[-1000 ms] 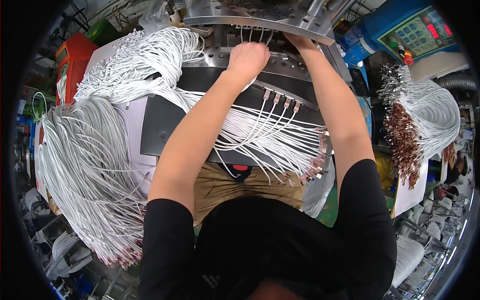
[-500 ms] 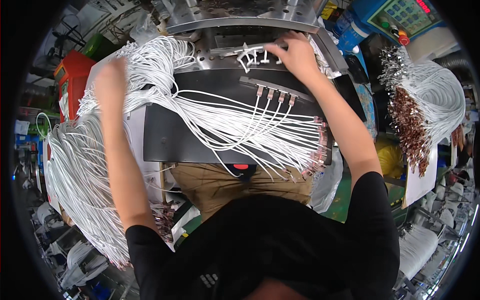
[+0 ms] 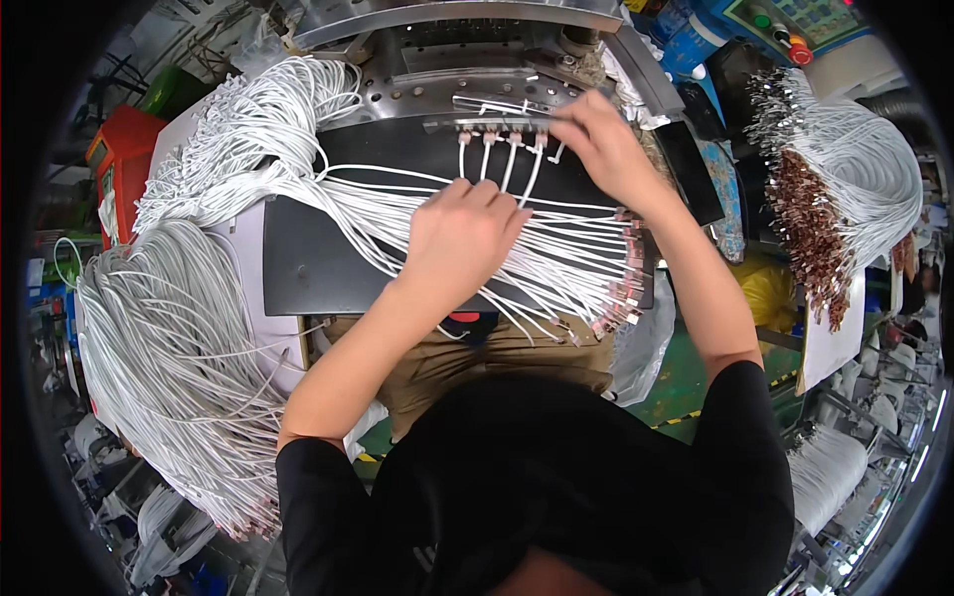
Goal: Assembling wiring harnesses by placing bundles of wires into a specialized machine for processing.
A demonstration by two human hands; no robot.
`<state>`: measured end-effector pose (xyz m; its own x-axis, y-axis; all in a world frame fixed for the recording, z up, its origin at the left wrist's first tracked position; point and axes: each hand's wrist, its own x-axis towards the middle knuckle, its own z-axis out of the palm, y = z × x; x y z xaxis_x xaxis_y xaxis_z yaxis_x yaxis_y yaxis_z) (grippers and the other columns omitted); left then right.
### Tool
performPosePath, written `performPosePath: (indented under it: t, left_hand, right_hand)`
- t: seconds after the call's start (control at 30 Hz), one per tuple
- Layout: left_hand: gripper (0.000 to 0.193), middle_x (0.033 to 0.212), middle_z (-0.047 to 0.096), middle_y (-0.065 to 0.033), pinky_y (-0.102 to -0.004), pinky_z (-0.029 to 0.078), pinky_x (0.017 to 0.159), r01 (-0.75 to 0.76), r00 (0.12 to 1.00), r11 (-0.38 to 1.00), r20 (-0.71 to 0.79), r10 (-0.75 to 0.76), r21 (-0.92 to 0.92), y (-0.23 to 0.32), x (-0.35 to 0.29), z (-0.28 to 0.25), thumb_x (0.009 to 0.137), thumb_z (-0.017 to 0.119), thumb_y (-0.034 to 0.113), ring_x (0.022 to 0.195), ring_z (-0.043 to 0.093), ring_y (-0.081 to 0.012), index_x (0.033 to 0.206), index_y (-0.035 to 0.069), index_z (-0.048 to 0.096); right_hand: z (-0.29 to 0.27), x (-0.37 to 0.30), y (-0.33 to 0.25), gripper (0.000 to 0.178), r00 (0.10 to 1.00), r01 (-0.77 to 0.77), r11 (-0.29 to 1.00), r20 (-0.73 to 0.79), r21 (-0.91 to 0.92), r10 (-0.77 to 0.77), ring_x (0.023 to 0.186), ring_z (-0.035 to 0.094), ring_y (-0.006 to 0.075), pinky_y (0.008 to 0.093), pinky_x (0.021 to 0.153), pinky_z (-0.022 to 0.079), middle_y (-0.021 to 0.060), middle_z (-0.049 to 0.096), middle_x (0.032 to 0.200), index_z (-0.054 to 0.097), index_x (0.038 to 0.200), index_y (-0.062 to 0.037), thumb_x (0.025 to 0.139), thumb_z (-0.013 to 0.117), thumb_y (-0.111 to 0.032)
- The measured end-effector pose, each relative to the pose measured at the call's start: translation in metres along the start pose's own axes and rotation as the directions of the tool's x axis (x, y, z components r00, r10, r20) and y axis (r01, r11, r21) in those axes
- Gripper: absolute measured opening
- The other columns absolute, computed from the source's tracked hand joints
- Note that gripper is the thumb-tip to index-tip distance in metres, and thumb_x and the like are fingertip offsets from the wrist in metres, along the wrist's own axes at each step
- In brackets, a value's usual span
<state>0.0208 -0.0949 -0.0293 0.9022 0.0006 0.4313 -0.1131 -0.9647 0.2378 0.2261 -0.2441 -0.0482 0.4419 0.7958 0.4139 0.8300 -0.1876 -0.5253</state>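
Left hand [image 3: 459, 241] grasps white cables [image 3: 511, 164]; right hand [image 3: 608, 149] pinches metal bar [image 3: 487, 125] at its 3 o'clock end. Best: bar level, cables untangled.

The left hand's grip [image 3: 462, 240] hides its own fingertips beneath the knuckles — while the metal bar [image 3: 487, 125] smears into blur! Up top, steel press [image 3: 447, 14] and blue control box [image 3: 853, 42] — both sliced off by the edge.
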Motion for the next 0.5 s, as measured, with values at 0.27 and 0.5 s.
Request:
performPosePath:
  t: [0.27,0.5]
  left_hand:
    - [0.025,0.075,0.064,-0.0076,-0.0395,0.054,0.063,0.109,0.991,0.979,-0.101,-0.092,0.173,-0.052,0.050,0.012,0.091,0.067,0.028,0.074,0.065,-0.0272,0.075,0.009,0.069]
    - [0.042,0.093,0.072,-0.0236,-0.0468,0.054,0.089,0.223,0.957,0.971,0.173,-0.234,0.081,-0.107,0.137,0.039,0.091,0.059,0.041,0.089,0.070,-0.0386,0.114,0.009,0.072]
  right_hand:
    - [0.058,0.149,0.095,0.033,0.953,-0.163,0.983,-0.244,0.086,0.179,0.119,0.061,0.0283,0.0358,0.103,0.045,0.0233,0.064,0.128,0.066,0.128,-0.0114,0.100,0.058,-0.027]
    - [0.078,0.209,0.181,0.021,0.872,-0.085,0.993,-0.488,-0.085,0.033,0.096,0.062,0.0233,0.0370,0.084,0.050,0.0164,0.067,0.100,0.067,0.108,-0.0023,0.100,0.055,-0.018]
